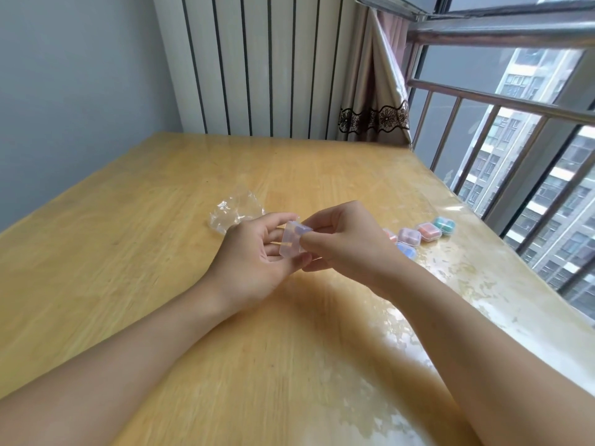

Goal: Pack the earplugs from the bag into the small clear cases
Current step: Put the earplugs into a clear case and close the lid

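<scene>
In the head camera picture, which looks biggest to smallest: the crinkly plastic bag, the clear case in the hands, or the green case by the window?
1. Plastic bag
2. Clear case
3. Green case

The cases may really match in size; the held one is nearer the camera.

Your one view comes from the head camera, looking forward and down across the wooden table (135, 252). Both forearms enter from the bottom edge, close to the lens. The wide angle takes in the window railing (502, 101) at upper right.
</scene>
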`<state>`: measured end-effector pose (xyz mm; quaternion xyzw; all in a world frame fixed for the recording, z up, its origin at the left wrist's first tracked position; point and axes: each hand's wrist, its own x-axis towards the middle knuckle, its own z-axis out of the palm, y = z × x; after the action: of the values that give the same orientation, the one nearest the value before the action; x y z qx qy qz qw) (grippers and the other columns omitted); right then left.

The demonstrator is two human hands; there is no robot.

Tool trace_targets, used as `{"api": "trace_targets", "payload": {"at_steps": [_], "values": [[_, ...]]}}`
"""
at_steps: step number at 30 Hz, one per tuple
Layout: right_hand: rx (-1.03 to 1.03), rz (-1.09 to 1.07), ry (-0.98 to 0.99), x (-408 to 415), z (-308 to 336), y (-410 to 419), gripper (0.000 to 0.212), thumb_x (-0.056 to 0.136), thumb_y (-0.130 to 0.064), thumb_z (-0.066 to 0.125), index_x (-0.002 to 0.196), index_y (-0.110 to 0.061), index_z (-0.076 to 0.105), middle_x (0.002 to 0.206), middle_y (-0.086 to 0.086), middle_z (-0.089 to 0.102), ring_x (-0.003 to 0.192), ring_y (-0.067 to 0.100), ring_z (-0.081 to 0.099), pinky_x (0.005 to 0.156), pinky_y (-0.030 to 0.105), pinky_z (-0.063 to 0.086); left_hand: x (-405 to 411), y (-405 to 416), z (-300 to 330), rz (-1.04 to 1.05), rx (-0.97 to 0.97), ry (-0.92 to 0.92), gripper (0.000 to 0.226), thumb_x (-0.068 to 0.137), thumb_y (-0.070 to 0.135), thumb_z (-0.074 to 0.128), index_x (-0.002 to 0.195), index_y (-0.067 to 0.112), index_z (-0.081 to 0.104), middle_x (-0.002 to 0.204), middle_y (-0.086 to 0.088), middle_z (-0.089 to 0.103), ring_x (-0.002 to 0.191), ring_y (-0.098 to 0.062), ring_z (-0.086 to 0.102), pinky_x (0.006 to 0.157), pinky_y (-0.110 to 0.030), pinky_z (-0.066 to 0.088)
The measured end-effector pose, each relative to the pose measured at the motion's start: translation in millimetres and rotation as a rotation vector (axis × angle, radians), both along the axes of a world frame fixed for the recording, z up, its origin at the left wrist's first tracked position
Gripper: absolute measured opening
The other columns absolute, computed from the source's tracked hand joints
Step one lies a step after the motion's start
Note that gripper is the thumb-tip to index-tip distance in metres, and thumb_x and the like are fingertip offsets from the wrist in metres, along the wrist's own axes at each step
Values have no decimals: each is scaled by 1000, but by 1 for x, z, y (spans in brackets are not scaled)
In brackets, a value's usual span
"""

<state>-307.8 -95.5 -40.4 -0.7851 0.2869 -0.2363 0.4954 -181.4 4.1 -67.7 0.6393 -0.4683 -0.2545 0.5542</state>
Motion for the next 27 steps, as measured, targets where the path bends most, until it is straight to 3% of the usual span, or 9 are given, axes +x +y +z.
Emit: {"api": "trace_targets", "payload": {"at_steps": [5,10,13,15,17,24,27], "values": [[-75,-70,-37,5,-4,3,12,73,-5,64,77,-2,74,71,16,76,69,29,77,71,55,63,2,-2,0,-28,-4,28,61,80,-3,78,135,13,57,114,-3,73,91,-11,76,79,-21,60],[5,-14,2,-1,-1,-3,15,82,-10,66,92,-3,74,82,12,78,77,26,78,77,50,64,9,-3,1,-77,44,124,53,84,8,77,132,17,57,101,-3,79,89,-17,77,87,-26,59],[-320,75,2,-16,9,-17,33,81,-16,80,110,-17,66,109,-8,69,91,14,71,76,37,62,10,-1,4,-123,80,224,44,88,15,73,128,19,57,98,-11,79,91,-29,76,88,-34,59],[-621,154,66,-22,15,-21,40,73,-20,88,105,-22,64,107,-14,62,94,8,63,74,28,57,9,2,8,-160,90,294,31,92,15,68,122,16,62,102,-18,76,87,-30,76,75,-31,62],[-777,183,74,-19,12,-17,38,69,-19,91,96,-21,66,98,-14,59,86,6,59,70,28,54,10,3,10,-181,97,297,28,94,20,65,121,14,66,108,-20,74,78,-23,72,67,-28,61],[-869,103,-46,-10,0,-17,27,70,-18,92,81,-14,68,82,-8,57,69,12,57,63,25,51,11,-2,-2,-167,34,150,28,102,25,51,118,16,72,82,9,74,72,-12,64,68,-25,54],[-890,112,-38,-8,-3,-14,25,71,-13,89,79,-14,66,81,-9,55,68,9,54,62,21,48,9,-3,-3,-157,2,83,30,103,24,48,117,11,72,90,-2,76,75,-18,67,73,-29,58]]}}
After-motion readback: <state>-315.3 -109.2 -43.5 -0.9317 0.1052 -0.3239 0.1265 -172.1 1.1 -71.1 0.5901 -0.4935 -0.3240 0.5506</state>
